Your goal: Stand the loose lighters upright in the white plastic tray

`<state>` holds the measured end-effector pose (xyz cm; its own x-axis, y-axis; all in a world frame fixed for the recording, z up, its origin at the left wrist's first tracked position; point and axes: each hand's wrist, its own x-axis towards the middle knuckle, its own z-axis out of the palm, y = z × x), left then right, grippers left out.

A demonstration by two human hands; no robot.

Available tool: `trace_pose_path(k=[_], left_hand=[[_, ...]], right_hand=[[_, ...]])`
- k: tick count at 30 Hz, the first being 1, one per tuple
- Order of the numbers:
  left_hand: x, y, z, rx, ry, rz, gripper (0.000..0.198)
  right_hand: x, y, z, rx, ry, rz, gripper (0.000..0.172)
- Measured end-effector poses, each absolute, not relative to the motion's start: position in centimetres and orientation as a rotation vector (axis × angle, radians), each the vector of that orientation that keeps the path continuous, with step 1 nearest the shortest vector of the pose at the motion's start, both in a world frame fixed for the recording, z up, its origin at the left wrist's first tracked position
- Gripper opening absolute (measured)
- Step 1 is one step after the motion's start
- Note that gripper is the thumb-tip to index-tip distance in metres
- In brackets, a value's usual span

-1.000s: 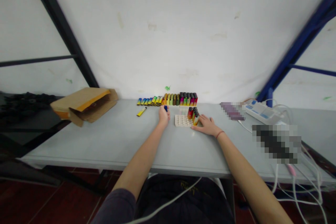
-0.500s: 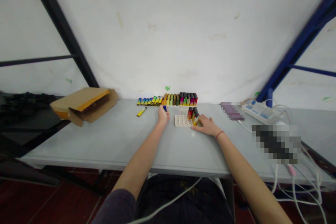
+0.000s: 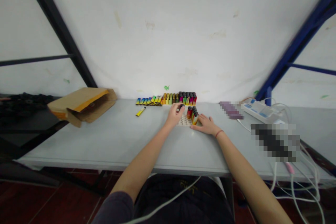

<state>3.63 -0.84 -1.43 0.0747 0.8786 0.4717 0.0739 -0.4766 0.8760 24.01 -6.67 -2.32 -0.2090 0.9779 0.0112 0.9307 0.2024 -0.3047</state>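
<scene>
**Query:** What is changed at the pale dimpled tray (image 3: 185,121)?

**Finding:** The left hand (image 3: 173,115) has been brought over it, fingers clamped on a dark-topped lighter (image 3: 181,106). The right hand (image 3: 206,125) is kept flat alongside, fingers apart.

I can see a black-topped lighter (image 3: 181,106) pinched in the left hand (image 3: 173,115) above a cream dimpled tray (image 3: 185,121); upright multicoloured lighters (image 3: 192,113) stand in the tray, just beside the flat, open right hand (image 3: 206,126).
</scene>
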Motion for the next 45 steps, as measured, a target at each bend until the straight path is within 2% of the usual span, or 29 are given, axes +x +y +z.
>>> trace_pose_path(k=[6,16,28,32,35,37,39,42,45], left_hand=[[4.2,-0.4,-2.8,1.850,0.851,1.300,0.021],[4.5,-0.6,-3.5,1.927,0.804,1.289,0.028],[4.7,-1.1,-3.2,2.065,0.859,1.256,0.025],[4.4,-1.3,-2.8,2.250,0.908,1.245,0.021],[3.8,-1.3,-1.7,2.420,0.920,1.215,0.024],[2.7,-1.1,-0.6,2.467,1.084,1.171,0.028],[1.0,-0.6,0.3,2.404,1.441,1.119,0.032],[-2.8,0.6,0.8,2.107,2.034,1.055,0.035],[-6.8,1.8,0.0,1.830,2.285,1.026,0.037]], right_hand=[[24.1,-6.6,-2.4,-1.845,-2.276,0.325,0.060],[24.1,-6.6,-2.5,-1.851,-2.262,0.367,0.064],[23.5,-7.1,-1.7,-1.858,-2.235,0.374,0.066],[23.5,-7.1,-1.7,-1.864,-2.235,0.358,0.069],[23.6,-7.0,-1.7,-1.865,-2.236,0.352,0.071],[23.6,-7.0,-1.7,-1.870,-2.237,0.360,0.073],[23.7,-7.0,-1.7,-1.879,-2.241,0.372,0.074],[23.7,-7.0,-1.6,-1.889,-2.247,0.381,0.071],[23.7,-7.1,-1.6,-1.877,-2.247,0.377,0.065]])
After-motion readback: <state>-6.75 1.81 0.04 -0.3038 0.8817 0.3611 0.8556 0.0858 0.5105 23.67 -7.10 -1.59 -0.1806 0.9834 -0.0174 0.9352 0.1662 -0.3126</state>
